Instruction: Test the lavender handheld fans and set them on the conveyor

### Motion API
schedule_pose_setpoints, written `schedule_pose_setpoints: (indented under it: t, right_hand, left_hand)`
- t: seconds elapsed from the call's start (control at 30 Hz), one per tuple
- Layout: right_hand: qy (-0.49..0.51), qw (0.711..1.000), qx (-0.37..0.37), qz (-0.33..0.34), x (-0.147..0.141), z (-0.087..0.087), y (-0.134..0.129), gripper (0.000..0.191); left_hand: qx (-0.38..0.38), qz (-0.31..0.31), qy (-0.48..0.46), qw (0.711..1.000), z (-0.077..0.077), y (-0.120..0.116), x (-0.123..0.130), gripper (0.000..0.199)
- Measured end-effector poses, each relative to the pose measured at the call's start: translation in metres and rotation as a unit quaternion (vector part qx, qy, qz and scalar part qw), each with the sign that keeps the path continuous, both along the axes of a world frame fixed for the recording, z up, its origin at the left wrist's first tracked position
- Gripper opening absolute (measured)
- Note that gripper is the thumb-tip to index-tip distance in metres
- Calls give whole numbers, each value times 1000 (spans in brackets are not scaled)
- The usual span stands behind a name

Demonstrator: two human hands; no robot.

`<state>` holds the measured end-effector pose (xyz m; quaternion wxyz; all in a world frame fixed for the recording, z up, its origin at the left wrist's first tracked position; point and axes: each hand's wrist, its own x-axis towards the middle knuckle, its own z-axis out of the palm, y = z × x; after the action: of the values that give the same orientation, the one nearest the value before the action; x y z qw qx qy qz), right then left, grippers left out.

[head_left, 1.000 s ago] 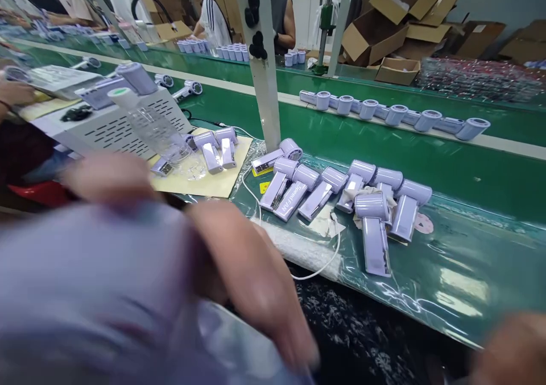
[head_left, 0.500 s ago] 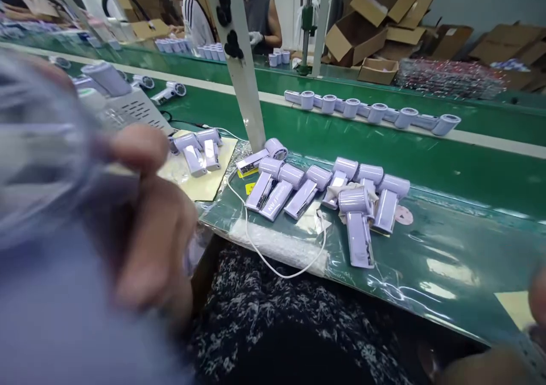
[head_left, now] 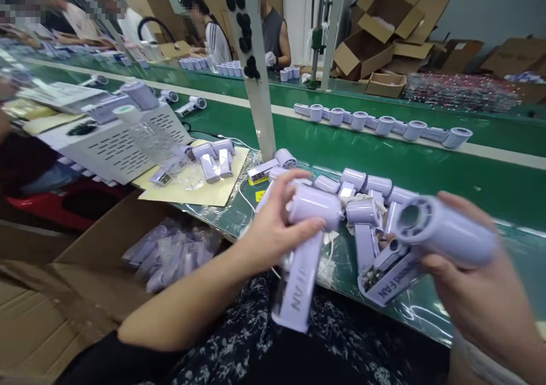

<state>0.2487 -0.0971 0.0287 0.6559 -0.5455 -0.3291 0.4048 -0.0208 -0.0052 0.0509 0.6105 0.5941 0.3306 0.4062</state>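
My left hand (head_left: pixel 273 231) is closed around the head of a lavender handheld fan (head_left: pixel 302 285). Its handle, with lettering ending in "FAN", points down above my lap. At the right, my right hand (head_left: pixel 482 288) grips a second handheld fan (head_left: pixel 458 231), whose round grille faces left. That fan's handle is open along one side, and parts show inside it. Between and behind the hands, more lavender fans (head_left: pixel 362 213) lie on the bench (head_left: pixel 341 282), some partly hidden by my left hand and its fan.
Fans stand in a row (head_left: pixel 386 124) on the green conveyor (head_left: pixel 384 166). A slotted metal box (head_left: pixel 123 152) and a yellow sheet (head_left: pixel 205 196) with fans are at left. Below is a carton (head_left: pixel 89 248) of bagged fans (head_left: pixel 170 254). A white post (head_left: pixel 262 112) rises from the bench; people work across the line.
The blurred hand and lavender item close to the camera at left are gone from there. Both hands are now over the bench's front edge, each holding a fan. The view has shifted slightly left.
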Motion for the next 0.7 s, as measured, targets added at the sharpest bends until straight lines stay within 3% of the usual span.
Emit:
schedule_pose_setpoints:
  t: [0.07,0.17,0.3,0.4,0.47,0.7]
  right_hand:
    - [-7,999,-22,23,-22,-17,7,89]
    - [92,992,-60,69,-57,-40,11,85]
    - [209,960,-105,151,-91,-49,4,78]
    - [237,939,-74,238,-99,-48,-3,66]
    - [224,931,-59,283,-99,-48,-6,68]
    - [143,938,-104,299,-93,-55,-9,67]
  left_hand:
    - [-1,-11,22,1000,-9,-9,11,61]
    - [58,2,65,996,-17,-16,20,59]
    - [139,41,124,982,-19,-18,23,58]
    - [211,86,154,961,-22,-18,26,58]
    - [245,104,164,950,-24,-19,29,57]
    - [270,72,161,947,-28,-18,32,58]
